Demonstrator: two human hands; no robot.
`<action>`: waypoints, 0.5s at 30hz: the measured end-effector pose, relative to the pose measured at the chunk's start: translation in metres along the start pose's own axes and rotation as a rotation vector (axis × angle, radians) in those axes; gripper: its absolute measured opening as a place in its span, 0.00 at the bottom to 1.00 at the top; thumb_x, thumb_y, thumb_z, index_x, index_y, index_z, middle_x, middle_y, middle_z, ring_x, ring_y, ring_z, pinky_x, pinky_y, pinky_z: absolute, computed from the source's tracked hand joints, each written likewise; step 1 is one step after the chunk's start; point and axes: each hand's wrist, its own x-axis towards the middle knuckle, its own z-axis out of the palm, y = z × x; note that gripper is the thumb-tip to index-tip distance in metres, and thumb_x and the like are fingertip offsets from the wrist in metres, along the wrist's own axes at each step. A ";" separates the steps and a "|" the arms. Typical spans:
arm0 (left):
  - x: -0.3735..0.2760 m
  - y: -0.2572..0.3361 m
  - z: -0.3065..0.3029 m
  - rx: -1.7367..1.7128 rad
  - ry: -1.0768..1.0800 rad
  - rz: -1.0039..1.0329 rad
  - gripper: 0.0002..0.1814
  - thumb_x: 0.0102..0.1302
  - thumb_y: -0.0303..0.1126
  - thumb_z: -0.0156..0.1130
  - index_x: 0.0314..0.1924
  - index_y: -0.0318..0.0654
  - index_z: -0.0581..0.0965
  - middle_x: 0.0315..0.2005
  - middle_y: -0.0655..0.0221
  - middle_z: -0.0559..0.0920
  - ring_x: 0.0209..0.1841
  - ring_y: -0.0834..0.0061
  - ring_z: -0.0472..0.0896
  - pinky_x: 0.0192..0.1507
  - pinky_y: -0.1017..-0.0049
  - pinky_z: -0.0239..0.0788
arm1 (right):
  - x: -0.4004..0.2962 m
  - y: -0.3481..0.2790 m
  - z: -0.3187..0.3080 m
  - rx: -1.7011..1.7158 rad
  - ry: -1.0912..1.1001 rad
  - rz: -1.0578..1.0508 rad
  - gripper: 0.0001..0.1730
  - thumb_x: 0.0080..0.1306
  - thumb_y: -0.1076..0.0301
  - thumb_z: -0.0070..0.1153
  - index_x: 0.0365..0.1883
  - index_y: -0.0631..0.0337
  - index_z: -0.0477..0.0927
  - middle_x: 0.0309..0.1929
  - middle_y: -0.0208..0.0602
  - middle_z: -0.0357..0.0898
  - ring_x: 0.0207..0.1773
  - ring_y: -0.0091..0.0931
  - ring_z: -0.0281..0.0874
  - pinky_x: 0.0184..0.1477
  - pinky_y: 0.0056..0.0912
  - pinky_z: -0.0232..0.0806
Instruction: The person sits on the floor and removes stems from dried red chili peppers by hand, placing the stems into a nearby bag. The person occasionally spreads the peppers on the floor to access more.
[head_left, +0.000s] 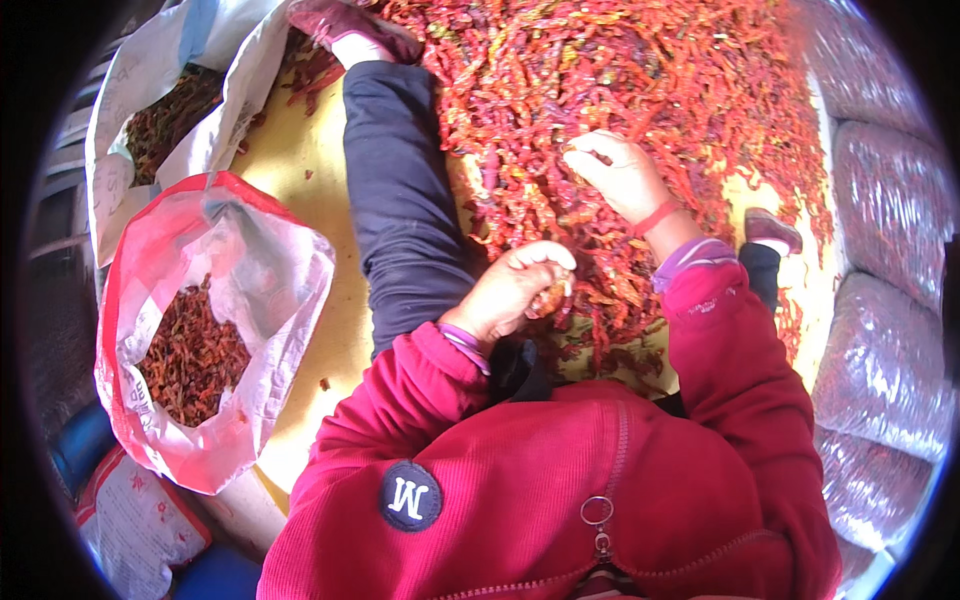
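Note:
Dried red chili peppers (637, 82) are heaped in a wide layer on the yellow floor covering, between my outstretched legs. My left hand (506, 292) is curled low over the near edge of the heap. An orange-brown dried chili (551, 298) shows in its grasp. Farther forward, my right hand (626, 172) is above the middle of the heap, thumb and fingers pinched together. At those fingertips is a small brownish piece of chili (570, 148), largely hidden by the fingers.
An open white sack with a red rim (112, 307) stands at my left, holding darker chilies (196, 360). Behind it is another open white sack (259, 82) with chilies inside. Clear plastic bales of chilies (885, 360) line the right side. My left leg (397, 195) borders the heap.

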 end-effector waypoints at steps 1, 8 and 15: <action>-0.001 0.001 0.001 -0.007 0.012 -0.004 0.08 0.59 0.26 0.47 0.36 0.37 0.73 0.22 0.68 0.74 0.14 0.87 0.63 0.14 0.88 0.51 | -0.009 -0.006 -0.007 0.186 0.009 0.095 0.06 0.58 0.70 0.51 0.32 0.63 0.75 0.30 0.27 0.73 0.36 0.20 0.69 0.40 0.21 0.62; -0.012 0.008 0.021 -0.061 0.040 -0.158 0.10 0.61 0.33 0.50 0.41 0.39 0.72 0.15 0.74 0.67 0.14 0.84 0.61 0.13 0.86 0.48 | -0.078 -0.033 -0.015 0.484 0.068 0.080 0.03 0.57 0.76 0.49 0.31 0.63 0.71 0.28 0.27 0.71 0.33 0.16 0.68 0.36 0.18 0.62; -0.017 -0.003 0.020 -0.139 0.026 -0.137 0.05 0.62 0.34 0.50 0.32 0.42 0.71 0.15 0.76 0.67 0.13 0.84 0.61 0.12 0.85 0.47 | -0.134 -0.031 0.009 0.132 -0.082 -0.149 0.08 0.52 0.78 0.50 0.32 0.62 0.72 0.34 0.36 0.70 0.38 0.30 0.70 0.41 0.27 0.63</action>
